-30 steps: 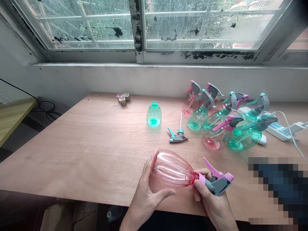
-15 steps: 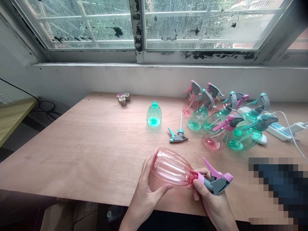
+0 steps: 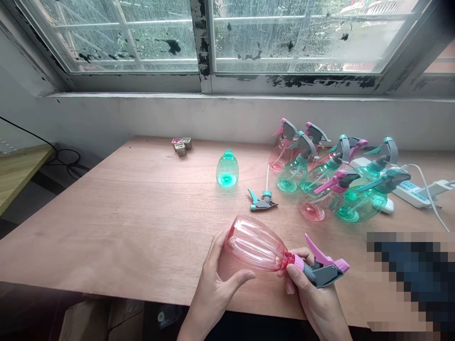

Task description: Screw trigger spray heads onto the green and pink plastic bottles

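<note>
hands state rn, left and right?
Left hand: closed, holding the pink bottle by its body.
Right hand: closed on its trigger head at the neck.

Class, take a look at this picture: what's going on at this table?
A person holds a pink bottle sideways over the table's near edge. The left hand cups its body; the right hand grips the neck, just behind the sprayer. Farther back a green bottle stands open, a loose sprayer lies beside it, and a heap of bottles with sprayers on sits at the right.
</note>
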A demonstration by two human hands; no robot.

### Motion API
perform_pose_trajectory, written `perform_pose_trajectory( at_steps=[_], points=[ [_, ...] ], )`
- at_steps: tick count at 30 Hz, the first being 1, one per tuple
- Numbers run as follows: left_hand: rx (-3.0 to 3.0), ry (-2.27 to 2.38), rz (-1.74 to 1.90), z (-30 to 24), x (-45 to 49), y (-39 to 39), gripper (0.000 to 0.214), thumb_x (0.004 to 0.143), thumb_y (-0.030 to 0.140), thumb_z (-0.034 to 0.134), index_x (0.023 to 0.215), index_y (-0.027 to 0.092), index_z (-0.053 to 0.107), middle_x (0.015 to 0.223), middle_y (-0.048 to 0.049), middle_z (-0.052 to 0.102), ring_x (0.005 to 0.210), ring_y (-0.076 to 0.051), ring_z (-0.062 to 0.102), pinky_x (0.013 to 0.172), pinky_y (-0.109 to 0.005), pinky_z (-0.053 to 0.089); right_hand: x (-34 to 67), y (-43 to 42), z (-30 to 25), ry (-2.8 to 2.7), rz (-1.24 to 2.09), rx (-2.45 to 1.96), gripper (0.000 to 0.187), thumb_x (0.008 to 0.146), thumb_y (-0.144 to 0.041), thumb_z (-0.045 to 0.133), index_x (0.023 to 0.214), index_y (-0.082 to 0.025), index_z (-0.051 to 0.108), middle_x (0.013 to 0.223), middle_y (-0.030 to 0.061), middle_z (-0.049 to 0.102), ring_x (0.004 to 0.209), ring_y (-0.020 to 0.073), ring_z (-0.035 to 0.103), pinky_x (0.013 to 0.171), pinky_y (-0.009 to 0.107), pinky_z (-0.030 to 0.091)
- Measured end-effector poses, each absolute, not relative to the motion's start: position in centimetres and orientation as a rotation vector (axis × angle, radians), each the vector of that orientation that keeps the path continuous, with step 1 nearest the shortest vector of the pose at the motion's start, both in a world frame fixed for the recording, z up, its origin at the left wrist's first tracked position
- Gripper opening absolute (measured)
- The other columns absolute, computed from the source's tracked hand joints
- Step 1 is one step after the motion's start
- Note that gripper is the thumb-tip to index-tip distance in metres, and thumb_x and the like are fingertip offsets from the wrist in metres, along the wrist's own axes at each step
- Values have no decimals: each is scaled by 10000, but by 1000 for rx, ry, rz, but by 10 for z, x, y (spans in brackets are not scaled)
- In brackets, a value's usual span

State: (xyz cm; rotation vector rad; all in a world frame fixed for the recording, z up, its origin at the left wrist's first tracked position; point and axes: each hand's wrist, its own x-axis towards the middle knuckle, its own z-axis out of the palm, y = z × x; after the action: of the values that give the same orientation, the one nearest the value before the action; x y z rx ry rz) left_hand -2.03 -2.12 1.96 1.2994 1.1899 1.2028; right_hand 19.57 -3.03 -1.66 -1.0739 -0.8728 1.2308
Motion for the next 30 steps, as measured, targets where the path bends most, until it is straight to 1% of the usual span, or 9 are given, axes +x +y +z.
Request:
perform_pose_trajectory(
  at_steps=[2, 5, 9, 12, 17, 21, 24, 27, 30],
  points=[
    [1224, 1143, 1201, 21, -21, -22, 747, 859, 443, 890, 1512, 407, 530, 1605, -16, 556, 1535, -325, 442, 1292, -466, 325, 193, -33, -14, -865, 1203, -1149, 330, 849, -460, 931, 1011, -240, 745, 717, 1, 707, 512, 161, 549, 517, 298, 482],
    [1113, 1132, 1247, 21, -21, -22, 621, 891, 473, 849, 1442, 361, 584, 1584, -42, 587, 1515, -333, 479, 1276, -479, 363, 192, -34, -10, -919, 1172, -1227, 369, 809, -477, 955, 1031, -241, 779, 681, -3, 672, 542, 185, 551, 527, 320, 483],
    [1156, 1197, 1302, 16, -20, -19, 530, 904, 392, 851, 1386, 393, 632, 1606, 1, 567, 1535, -324, 454, 1305, -487, 305, 193, -31, -8, -890, 1195, -1174, 332, 823, -487, 941, 993, -245, 791, 704, -4, 681, 505, 165, 536, 515, 308, 435],
    [1236, 1250, 1289, 12, -19, -19, 497, 920, 379, 836, 1376, 399, 639, 1535, 2, 623, 1483, -322, 513, 1286, -487, 325, 195, -29, -10, -837, 1249, -1066, 294, 872, -482, 902, 976, -233, 784, 657, -17, 657, 470, 144, 520, 502, 288, 402],
    [1206, 1219, 1231, 17, -19, -22, 702, 801, 461, 929, 1403, 339, 589, 1477, -50, 660, 1451, -352, 538, 1242, -474, 378, 196, -31, -11, -911, 1221, -1131, 304, 852, -467, 924, 983, -235, 779, 626, -29, 623, 511, 149, 514, 518, 271, 414],
    [1075, 1219, 1261, 19, -20, -21, 603, 850, 545, 859, 1325, 282, 597, 1422, -91, 691, 1398, -369, 587, 1198, -499, 426, 195, -33, -6, -983, 1219, -1177, 312, 809, -473, 955, 955, -246, 798, 628, -38, 579, 574, 159, 489, 543, 270, 432],
    [1091, 1226, 1266, 18, -18, -18, 559, 855, 472, 877, 1315, 282, 623, 1469, -81, 666, 1431, -354, 560, 1235, -495, 391, 194, -32, -7, -964, 1251, -1177, 300, 839, -470, 932, 974, -242, 794, 623, -38, 579, 557, 160, 493, 537, 284, 420],
    [1169, 1227, 1259, 17, -17, -16, 576, 895, 397, 855, 1410, 328, 604, 1548, -43, 614, 1492, -317, 505, 1283, -474, 327, 194, -31, -10, -895, 1235, -1184, 348, 844, -485, 924, 1025, -226, 778, 666, -12, 648, 524, 163, 508, 533, 307, 428],
    [1209, 1240, 1218, 17, -18, -19, 689, 858, 373, 897, 1461, 357, 564, 1511, -32, 641, 1464, -303, 536, 1274, -465, 341, 194, -31, -11, -850, 1219, -1173, 390, 821, -506, 934, 1018, -217, 760, 741, 19, 707, 499, 157, 525, 512, 308, 446]
  ],
)
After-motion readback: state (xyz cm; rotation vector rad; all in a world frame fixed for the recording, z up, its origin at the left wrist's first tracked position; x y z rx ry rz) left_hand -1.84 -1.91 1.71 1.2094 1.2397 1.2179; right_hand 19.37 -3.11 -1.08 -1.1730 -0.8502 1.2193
